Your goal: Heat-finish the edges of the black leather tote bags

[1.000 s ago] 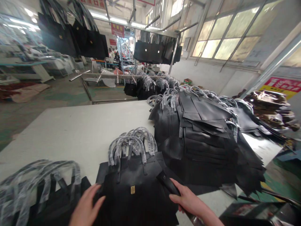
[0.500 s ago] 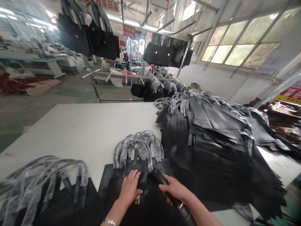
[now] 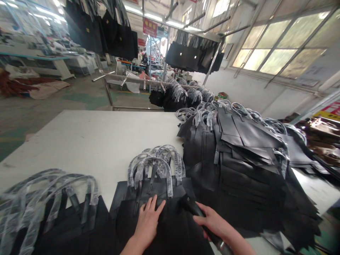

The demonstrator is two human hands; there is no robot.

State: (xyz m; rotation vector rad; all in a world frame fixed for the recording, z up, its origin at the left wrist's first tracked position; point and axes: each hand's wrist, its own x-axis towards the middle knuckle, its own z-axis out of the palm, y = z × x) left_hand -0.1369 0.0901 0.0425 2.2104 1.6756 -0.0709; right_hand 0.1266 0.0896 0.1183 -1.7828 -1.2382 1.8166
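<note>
My left hand [image 3: 149, 221] lies with its fingers spread on a black bag piece [image 3: 175, 226] at the front of the table. Plastic-wrapped handles [image 3: 155, 164] arch up from the stack there, just beyond my fingertips. My right hand [image 3: 214, 221] is wrapped around a black handheld tool [image 3: 191, 206] with a blunt head and a metal ring lower on its grip. The tool's head is over the right side of the same bag piece; whether it touches cannot be seen. Its exact kind is unclear.
More black bag pieces [image 3: 69, 230] with wrapped handles lie at the left. A tall heap of black pieces [image 3: 247, 170] covers the right of the white table [image 3: 106, 134]. Behind it stands a metal rack [image 3: 127, 79] with hanging black bags [image 3: 195, 56].
My right hand and the tool have shifted right and slightly down. My left hand has moved slightly down, its fingers more spread, and the gold clasp beside its thumb no longer shows.
</note>
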